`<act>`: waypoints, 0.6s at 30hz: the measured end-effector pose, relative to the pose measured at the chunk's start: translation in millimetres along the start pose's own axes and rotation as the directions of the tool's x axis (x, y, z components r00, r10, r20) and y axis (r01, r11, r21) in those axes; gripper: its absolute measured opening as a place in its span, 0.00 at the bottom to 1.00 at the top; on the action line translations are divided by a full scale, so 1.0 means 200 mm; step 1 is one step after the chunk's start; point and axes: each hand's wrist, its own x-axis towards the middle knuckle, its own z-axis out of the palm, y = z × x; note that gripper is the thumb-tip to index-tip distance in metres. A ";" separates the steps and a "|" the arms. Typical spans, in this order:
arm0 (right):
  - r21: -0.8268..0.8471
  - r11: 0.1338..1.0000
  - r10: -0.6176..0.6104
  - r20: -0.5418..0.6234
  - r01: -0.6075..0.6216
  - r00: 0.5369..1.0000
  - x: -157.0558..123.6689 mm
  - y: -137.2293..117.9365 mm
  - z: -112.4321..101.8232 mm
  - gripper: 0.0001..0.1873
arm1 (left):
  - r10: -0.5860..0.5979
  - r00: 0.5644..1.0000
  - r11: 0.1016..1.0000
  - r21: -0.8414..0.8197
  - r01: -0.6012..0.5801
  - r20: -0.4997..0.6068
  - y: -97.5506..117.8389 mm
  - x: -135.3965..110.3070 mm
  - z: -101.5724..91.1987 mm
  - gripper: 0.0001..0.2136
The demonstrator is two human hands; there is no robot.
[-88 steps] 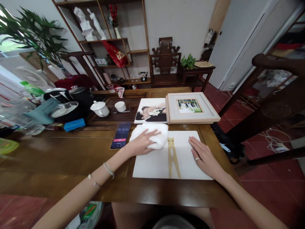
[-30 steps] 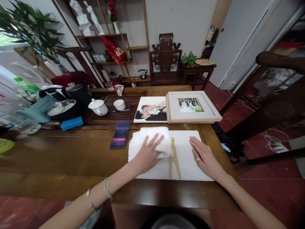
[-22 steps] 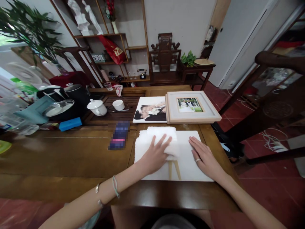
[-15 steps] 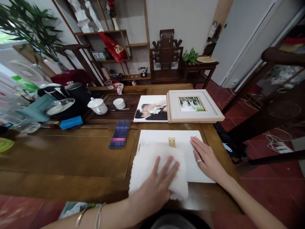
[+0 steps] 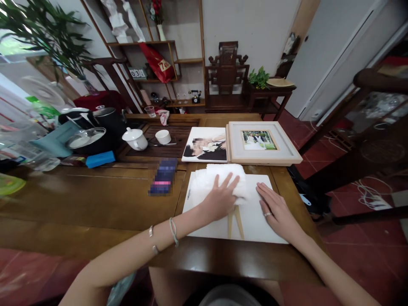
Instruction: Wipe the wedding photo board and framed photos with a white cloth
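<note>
A white panel (image 5: 251, 221) lies face down on the wooden table (image 5: 95, 199) before me, with a pale wooden stand leg (image 5: 234, 223) fixed to its back. My left hand (image 5: 219, 197) presses flat, fingers spread, on a white cloth (image 5: 223, 176) over the panel's upper middle, covering the top of the leg. My right hand (image 5: 276, 210) rests flat on the panel's right side, fingers stretched out, a ring on one finger.
Behind the panel lie an unframed photo print (image 5: 205, 145) and a light wooden picture frame (image 5: 263, 142). A phone (image 5: 163, 182) is left of the panel. A tea tray with a teapot (image 5: 135, 139) and cup (image 5: 163, 136), pots and a blue sponge (image 5: 100, 159) stand at the left.
My left hand slid the cloth rightward across the panel, swept it down to the near edge, then brought it back up to the upper middle. My right hand stayed put.
</note>
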 end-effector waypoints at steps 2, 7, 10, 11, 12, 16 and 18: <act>0.000 1.000 -0.011 -0.005 0.011 1.000 0.00 0.00 0.00 0.26 | 0.026 0.999 0.999 0.034 -0.025 -0.026 0.04 -0.02 0.00 0.11; -0.011 1.000 -0.007 0.006 0.007 1.000 0.00 0.00 0.00 0.25 | 0.120 0.991 0.993 0.030 -0.118 -0.055 0.26 -0.22 -0.05 0.10; -0.017 1.000 -0.011 0.022 0.012 1.000 0.00 0.00 0.00 0.25 | 0.165 0.984 0.986 -0.017 -0.167 -0.066 0.36 -0.32 -0.09 0.10; -0.017 1.000 -0.014 0.026 0.015 1.000 0.00 0.00 0.00 0.25 | 0.170 0.983 0.984 -0.035 -0.173 -0.065 0.37 -0.34 -0.09 0.09; -0.018 1.000 -0.015 0.025 0.016 1.000 0.00 0.00 0.00 0.25 | 0.169 0.984 0.984 -0.050 -0.172 -0.060 0.36 -0.34 -0.09 0.09; -0.014 1.000 -0.016 0.018 0.017 1.000 0.00 0.00 0.00 0.25 | 0.104 0.994 0.991 -0.087 -0.106 -0.028 0.23 -0.24 -0.05 0.08; -0.009 1.000 -0.020 0.010 0.020 1.000 0.00 0.00 0.00 0.25 | 0.043 0.999 0.993 -0.108 -0.045 -0.021 0.13 -0.14 -0.03 0.10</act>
